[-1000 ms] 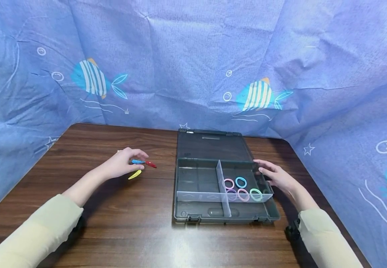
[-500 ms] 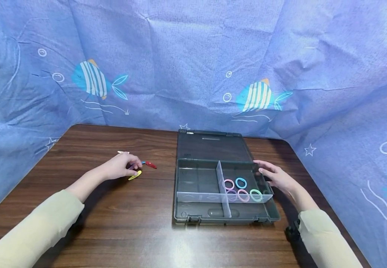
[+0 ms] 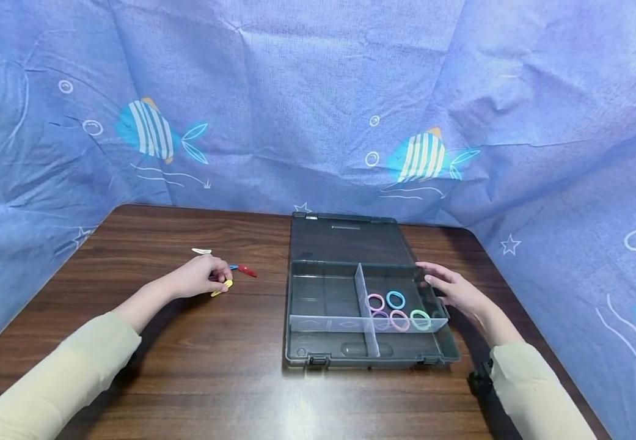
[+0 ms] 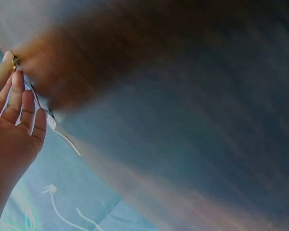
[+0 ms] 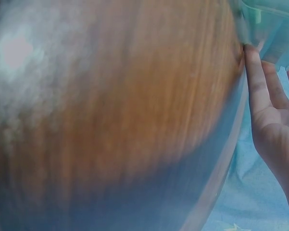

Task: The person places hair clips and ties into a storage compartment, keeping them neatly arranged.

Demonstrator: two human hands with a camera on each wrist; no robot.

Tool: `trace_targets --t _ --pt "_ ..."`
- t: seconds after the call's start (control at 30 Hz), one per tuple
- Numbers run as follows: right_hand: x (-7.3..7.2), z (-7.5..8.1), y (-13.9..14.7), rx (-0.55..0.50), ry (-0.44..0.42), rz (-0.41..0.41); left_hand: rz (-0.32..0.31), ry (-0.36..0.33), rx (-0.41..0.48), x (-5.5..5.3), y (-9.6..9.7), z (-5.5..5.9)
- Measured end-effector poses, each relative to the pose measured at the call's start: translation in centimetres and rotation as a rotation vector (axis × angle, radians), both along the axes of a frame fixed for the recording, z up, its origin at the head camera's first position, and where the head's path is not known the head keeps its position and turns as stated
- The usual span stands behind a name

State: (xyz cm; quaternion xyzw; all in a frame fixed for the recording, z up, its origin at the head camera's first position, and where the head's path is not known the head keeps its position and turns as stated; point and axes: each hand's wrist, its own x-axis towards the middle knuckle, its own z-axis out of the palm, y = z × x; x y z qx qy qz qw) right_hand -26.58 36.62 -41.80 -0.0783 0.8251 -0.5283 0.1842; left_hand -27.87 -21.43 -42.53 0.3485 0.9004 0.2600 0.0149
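My left hand (image 3: 202, 276) is low over the left part of the table, pinching a yellow hair clip (image 3: 227, 285) between thumb and fingertips. In the left wrist view that hair clip (image 4: 14, 61) shows at the tip of the thumb. Just past the fingers lie a red hair clip (image 3: 247, 271) and a blue one (image 3: 233, 267), the latter partly covered by the hand. A white hair clip (image 3: 201, 251) lies behind it. My right hand (image 3: 457, 294) rests with extended fingers against the right side of a dark translucent divided box (image 3: 372, 362).
The box's lid (image 3: 350, 241) is folded back toward the blue curtain (image 3: 318, 110). Pale dividers (image 3: 328, 324) part the box; several hair ties (image 3: 396, 299) lie in its back right compartment. Brown wooden table (image 3: 213, 366) stretches in front.
My left hand has come down and slightly toward me, from over the blue hair clip onto the yellow one, and has taken hold of it. The white hair clip is uncovered. My right hand stays put.
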Motion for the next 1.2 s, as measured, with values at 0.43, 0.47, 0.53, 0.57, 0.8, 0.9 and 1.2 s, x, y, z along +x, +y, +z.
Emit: trace_targets --t 0.43,0.47,0.53,0.57,0.8,0.9,1.2 --pt "-0.1 0.1 0.2 0.031 0.013 0.016 -0.018 -0.044 -0.011 -0.1 0.7 0.6" --pt "-0.1 0.1 0.2 0.031 0.012 0.015 -0.026 -0.038 -0.012 -0.2 0.8 0.6" --pt "-0.1 0.1 0.2 0.034 0.012 0.015 -0.034 -0.031 -0.017 -0.3 0.8 0.6" --pt "-0.1 0.0 0.2 0.032 0.01 0.014 -0.033 -0.034 -0.02 -0.4 0.9 0.6" --pt "-0.2 -0.1 0.3 0.025 0.002 0.01 -0.01 -0.049 -0.041 -0.6 1.0 1.3" --pt "-0.2 0.0 0.3 0.028 0.0 0.013 0.01 -0.04 -0.038 -0.6 1.2 1.9" --pt "-0.2 0.0 0.2 0.028 -0.002 0.019 0.077 -0.096 0.006 -0.4 1.9 3.3"
